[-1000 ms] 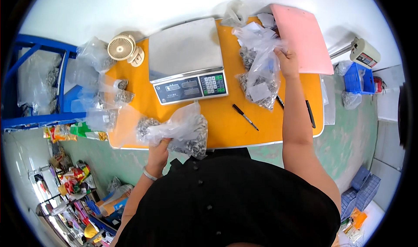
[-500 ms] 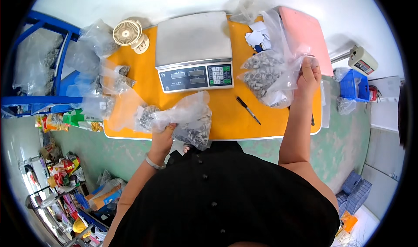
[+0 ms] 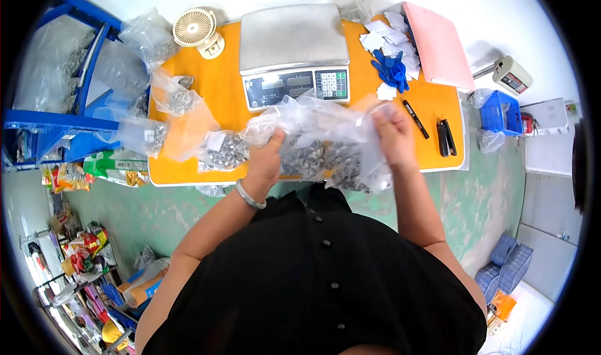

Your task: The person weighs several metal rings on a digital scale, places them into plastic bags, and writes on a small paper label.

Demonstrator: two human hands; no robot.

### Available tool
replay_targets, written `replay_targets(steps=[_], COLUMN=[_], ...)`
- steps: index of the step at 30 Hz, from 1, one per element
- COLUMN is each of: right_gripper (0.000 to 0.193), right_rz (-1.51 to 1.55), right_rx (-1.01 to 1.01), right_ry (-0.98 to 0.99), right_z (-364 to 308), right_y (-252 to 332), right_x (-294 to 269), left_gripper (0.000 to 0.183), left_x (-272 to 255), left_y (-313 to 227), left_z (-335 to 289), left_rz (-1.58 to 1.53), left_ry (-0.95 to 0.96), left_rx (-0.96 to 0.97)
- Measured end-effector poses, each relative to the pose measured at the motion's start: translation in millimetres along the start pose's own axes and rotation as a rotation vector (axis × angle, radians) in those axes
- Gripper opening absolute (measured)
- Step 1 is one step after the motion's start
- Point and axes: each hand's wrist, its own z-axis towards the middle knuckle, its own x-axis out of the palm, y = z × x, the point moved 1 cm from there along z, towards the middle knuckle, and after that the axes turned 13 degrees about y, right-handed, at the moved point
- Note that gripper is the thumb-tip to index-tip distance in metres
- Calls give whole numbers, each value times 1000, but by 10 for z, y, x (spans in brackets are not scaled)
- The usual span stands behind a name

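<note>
My right hand (image 3: 395,136), slightly blurred, is closed on the top of a clear plastic bag of small grey metal parts (image 3: 352,168) at the table's front edge. My left hand (image 3: 266,161) is closed, thumb on top, on the plastic of a second clear bag of metal parts (image 3: 302,158). The two bags touch, and their loose upper plastic overlaps before the scale (image 3: 293,42). Left of my left hand, another bag of metal parts (image 3: 225,152) with a white slip lies on the orange table (image 3: 181,175).
Right of the scale lie blue gloves (image 3: 391,71), white paper slips (image 3: 394,39), a black marker (image 3: 416,119), a black stapler (image 3: 446,138) and a pink folder (image 3: 438,45). A small fan (image 3: 195,28) stands back left, beside a blue rack (image 3: 91,73) with more bags.
My right hand has brought its bag from the table's right side to the front middle, uncovering the gloves and stapler. My left hand has moved right and slightly up with its bag.
</note>
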Motion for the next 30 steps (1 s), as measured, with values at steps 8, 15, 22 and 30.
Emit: replay_targets(steps=[8,15,22,30], right_gripper=[7,12,13,13], right_rz=[-78,133,-592,-1003], right_rx=[-50,46,143,-264], right_ry=[-51,-64,399,566], right_z=[291,576,340,231], right_y=[-965,-902,-486,-349], right_x=[796,883,987,898], left_gripper=[34,53,50,28], left_x=[-193,-51,-94,76], left_y=[221,219,524,685], left_z=[-13,-14,260,241], left_rz=[256,716,875,258], left_ry=[220,652,654,384], left_rx=[-91,-40,237,307])
